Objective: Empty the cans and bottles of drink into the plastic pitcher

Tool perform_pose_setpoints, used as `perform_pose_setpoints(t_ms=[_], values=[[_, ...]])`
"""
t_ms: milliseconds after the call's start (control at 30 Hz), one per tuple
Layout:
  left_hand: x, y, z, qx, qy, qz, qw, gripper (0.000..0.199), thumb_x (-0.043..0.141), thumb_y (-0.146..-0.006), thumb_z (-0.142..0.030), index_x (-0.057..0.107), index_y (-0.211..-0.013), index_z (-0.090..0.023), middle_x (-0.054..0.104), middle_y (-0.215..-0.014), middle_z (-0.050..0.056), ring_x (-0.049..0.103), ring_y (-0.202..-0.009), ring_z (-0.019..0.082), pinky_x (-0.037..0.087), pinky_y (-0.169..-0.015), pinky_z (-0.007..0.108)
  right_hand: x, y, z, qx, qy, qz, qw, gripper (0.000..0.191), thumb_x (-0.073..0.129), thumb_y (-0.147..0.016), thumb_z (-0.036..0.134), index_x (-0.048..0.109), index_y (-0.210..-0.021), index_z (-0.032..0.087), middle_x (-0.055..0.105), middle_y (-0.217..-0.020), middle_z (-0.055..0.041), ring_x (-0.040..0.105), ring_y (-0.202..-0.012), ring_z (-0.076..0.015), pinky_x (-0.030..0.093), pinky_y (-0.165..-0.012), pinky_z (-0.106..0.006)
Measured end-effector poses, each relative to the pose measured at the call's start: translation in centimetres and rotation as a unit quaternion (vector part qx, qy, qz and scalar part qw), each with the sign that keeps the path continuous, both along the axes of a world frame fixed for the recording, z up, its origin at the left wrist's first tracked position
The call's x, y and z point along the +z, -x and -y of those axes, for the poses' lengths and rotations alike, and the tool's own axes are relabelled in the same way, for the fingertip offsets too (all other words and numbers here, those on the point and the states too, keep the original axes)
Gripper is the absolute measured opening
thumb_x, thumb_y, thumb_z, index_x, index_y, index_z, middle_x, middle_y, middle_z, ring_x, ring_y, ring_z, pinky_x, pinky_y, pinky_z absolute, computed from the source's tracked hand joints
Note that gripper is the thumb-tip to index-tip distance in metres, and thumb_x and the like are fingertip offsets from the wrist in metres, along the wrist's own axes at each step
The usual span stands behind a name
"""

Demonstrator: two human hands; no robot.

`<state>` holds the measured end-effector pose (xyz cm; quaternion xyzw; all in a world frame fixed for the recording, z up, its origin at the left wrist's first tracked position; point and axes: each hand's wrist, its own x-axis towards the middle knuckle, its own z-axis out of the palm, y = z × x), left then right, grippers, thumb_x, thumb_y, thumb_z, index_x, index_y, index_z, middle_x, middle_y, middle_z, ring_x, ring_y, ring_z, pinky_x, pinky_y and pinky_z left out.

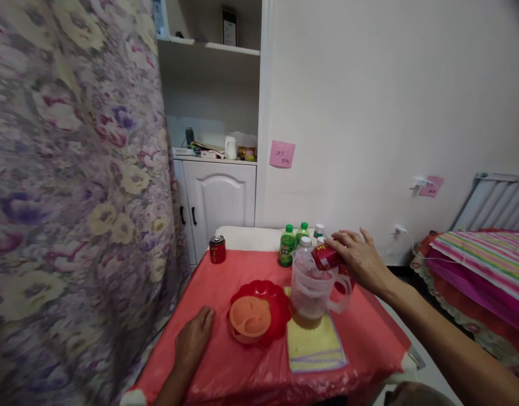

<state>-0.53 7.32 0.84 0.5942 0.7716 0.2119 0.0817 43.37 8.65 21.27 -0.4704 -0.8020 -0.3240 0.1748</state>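
Note:
My right hand (358, 256) is wrapped round a red can (325, 257), tilted with its top end to the left over the mouth of a clear plastic pitcher (310, 290). The pitcher stands upright on a folded yellow cloth (314, 347), its handle to the right. My left hand (195, 336) rests on the red table cover (238, 383), fingers curled; whether it holds anything is hidden. Between my left hand and the pitcher, an orange divided bowl (251, 317) sits on a red scalloped plate (280, 310).
Another red can (217, 250) stands upright at the table's back left. Green-capped bottles (287, 246) and white-capped ones stand behind the pitcher. A floral curtain (81, 197) hangs at left. A bed (487, 270) is at right, a white cabinet (221, 197) behind.

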Motion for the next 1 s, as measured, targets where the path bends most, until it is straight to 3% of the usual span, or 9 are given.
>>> perform_pose_setpoints(t_ms=[233,400,533,600,700,833,900,1000], values=[[-0.1,0.1,0.0,-0.01,-0.004,-0.008,1.0,0.042,0.027,-0.097,-0.045,0.062,-0.108,-0.026,0.077,-0.113,0.007,0.071,-0.101,0.023,0.046,-0.078,0.028,-0.4,0.0,-0.3,-0.001,0.017,-0.013,1.0,0.05,0.051,-0.089,0.01,0.051,-0.135,0.028,0.064,-0.13,-0.0118,0.051,-0.123,-0.0314,0.023,-0.107,-0.064],[-0.1,0.1,0.0,-0.011,0.001,-0.007,1.0,0.044,0.024,-0.097,-0.045,0.061,-0.108,-0.025,0.077,-0.111,0.009,0.071,-0.1,0.024,0.046,-0.078,0.03,-0.9,-0.3,-0.4,0.002,0.028,-0.055,0.998,0.062,0.058,-0.079,0.009,0.049,-0.137,0.029,0.062,-0.131,-0.0106,0.051,-0.123,-0.0318,0.022,-0.108,-0.064],[-0.2,0.1,-0.1,-0.009,0.002,-0.001,1.0,0.045,0.025,-0.097,-0.045,0.061,-0.111,-0.024,0.076,-0.116,0.01,0.07,-0.104,0.025,0.047,-0.081,0.03,-2.3,-1.4,-0.7,0.003,0.041,-0.162,0.986,0.062,0.063,-0.077,0.019,0.048,-0.137,0.026,0.062,-0.129,-0.0128,0.056,-0.115,-0.0332,0.033,-0.103,-0.062],[-0.3,0.2,-0.1,-0.007,0.001,0.003,1.0,0.046,0.025,-0.096,-0.045,0.061,-0.113,-0.023,0.074,-0.119,0.011,0.07,-0.106,0.026,0.047,-0.082,0.031,-3.0,-1.9,-0.6,0.021,0.064,-0.258,0.964,0.065,0.066,-0.077,0.025,0.047,-0.139,0.024,0.061,-0.129,-0.014,0.057,-0.116,-0.0329,0.04,-0.101,-0.057],[-0.3,0.3,-0.1,-0.002,0.0,0.007,1.0,0.045,0.025,-0.096,-0.045,0.062,-0.111,-0.024,0.075,-0.118,0.009,0.071,-0.104,0.026,0.048,-0.082,0.031,-3.5,-1.8,0.5,0.053,0.103,-0.427,0.897,0.068,0.068,-0.079,0.037,0.045,-0.141,0.024,0.056,-0.137,-0.0137,0.054,-0.124,-0.0315,0.042,-0.105,-0.051],[0.0,0.4,0.0,-0.004,-0.005,0.012,1.0,0.042,0.027,-0.095,-0.047,0.063,-0.106,-0.027,0.077,-0.11,0.006,0.072,-0.1,0.024,0.048,-0.08,0.03,-3.1,-0.2,3.9,0.102,0.136,-0.611,0.773,0.075,0.075,-0.074,0.047,0.045,-0.139,0.024,0.059,-0.136,-0.0124,0.058,-0.122,-0.0313,0.046,-0.104,-0.046],[0.2,0.3,0.1,-0.005,-0.005,0.017,1.0,0.041,0.027,-0.095,-0.047,0.063,-0.103,-0.028,0.078,-0.105,0.005,0.072,-0.097,0.024,0.048,-0.077,0.03,-3.4,1.2,5.6,0.171,0.166,-0.667,0.706,0.073,0.076,-0.073,0.045,0.047,-0.136,0.023,0.063,-0.132,-0.0126,0.061,-0.117,-0.0304,0.051,-0.098,-0.041],[0.6,0.1,0.1,-0.007,-0.01,0.046,0.999,0.037,0.032,-0.092,-0.048,0.064,-0.096,-0.029,0.078,-0.102,0.004,0.072,-0.096,0.026,0.048,-0.076,0.031,-5.2,3.9,7.1,0.276,0.272,-0.698,0.602,0.07,0.076,-0.073,0.045,0.049,-0.134,0.023,0.065,-0.13,-0.0122,0.061,-0.119,-0.0317,0.053,-0.096,-0.041]])
